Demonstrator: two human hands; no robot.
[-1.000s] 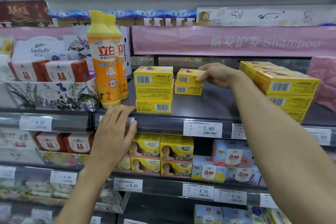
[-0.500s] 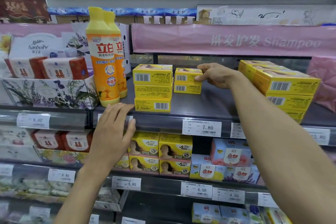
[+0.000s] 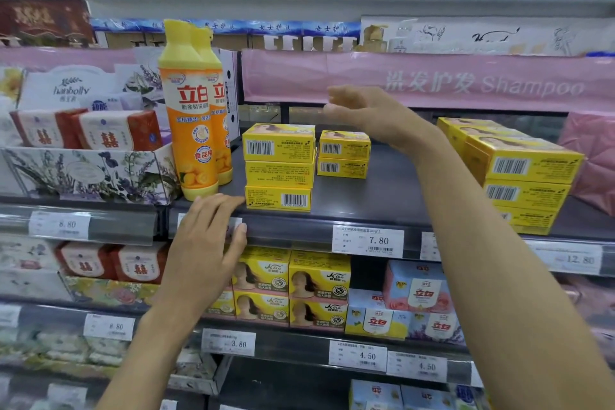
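Observation:
On the dark shelf (image 3: 392, 196) a stack of three yellow soap boxes (image 3: 279, 166) stands at the front. Behind and to its right sits a lower stack of two yellow boxes (image 3: 343, 154). My right hand (image 3: 364, 113) hovers above and just right of the two-box stack, fingers loosely spread, holding nothing and touching nothing. My left hand (image 3: 208, 243) rests flat on the shelf's front rail below the orange bottles, fingertips on the shelf edge near the bottom box of the three-box stack.
Two tall orange detergent bottles (image 3: 192, 110) stand left of the stacks. A larger pile of yellow boxes (image 3: 522, 173) fills the shelf's right end. A floral tray of red-and-white packs (image 3: 90, 173) sits to the left. Price tags and a lower shelf of boxes (image 3: 299, 286) lie below.
My right hand has let go of the top box of the two-box stack and lifted up and off it. The left hand has stayed on the shelf rail.

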